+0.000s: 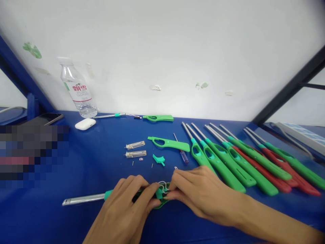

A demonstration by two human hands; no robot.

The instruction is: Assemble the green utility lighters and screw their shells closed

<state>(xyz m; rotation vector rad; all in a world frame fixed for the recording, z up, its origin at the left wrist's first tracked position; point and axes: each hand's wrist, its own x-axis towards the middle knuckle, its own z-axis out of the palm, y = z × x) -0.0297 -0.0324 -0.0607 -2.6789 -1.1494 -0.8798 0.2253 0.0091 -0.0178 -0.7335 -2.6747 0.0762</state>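
Observation:
An opened long-nosed lighter lies at the front of the table, its metal tube pointing left. My left hand closes round its body near the teal collar. Fingers of my right hand pinch at the lighter's right part, beside a looped white wire; what exactly is between those fingertips is hidden. Beyond my hands are a loose teal trigger, two clear fuel tanks, small screws and a green handle shell. A screwdriver lies partly behind that shell.
Several green and red lighters lie in a row on the right. Along the wall are a water bottle, a white earphone case, a metal tube with wires and another green shell. A phone is at left.

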